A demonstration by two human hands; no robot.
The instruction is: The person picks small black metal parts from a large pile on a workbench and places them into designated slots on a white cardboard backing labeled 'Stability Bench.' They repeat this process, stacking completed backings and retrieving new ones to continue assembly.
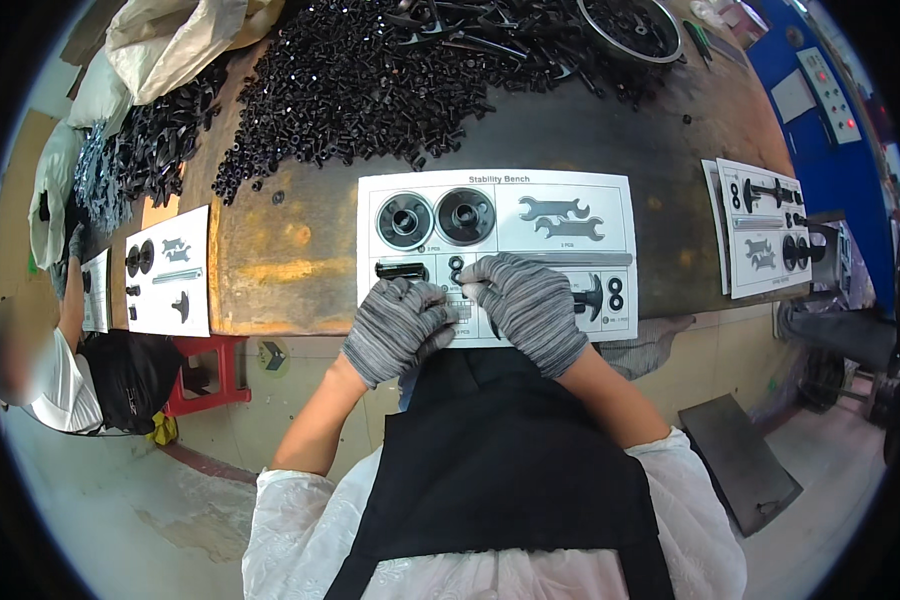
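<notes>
Head view: both hands, in grey knit gloves, rested on a white parts sheet (570, 205) lying at the near edge of a worn brown workbench (290, 250). Left hand (395, 328) curled loosely, fingers bent onto the sheet's lower left; whether it gripped anything could not be told. Right hand (530, 305) lay just beside it, fingertips pinched near a small black part (456, 268) on the sheet; grasp not clear. A black cylindrical piece (402, 270) sat on the sheet just above the left hand. Heap of black parts (370, 90) lay farther back. Another person (60, 370) sat at far left
</notes>
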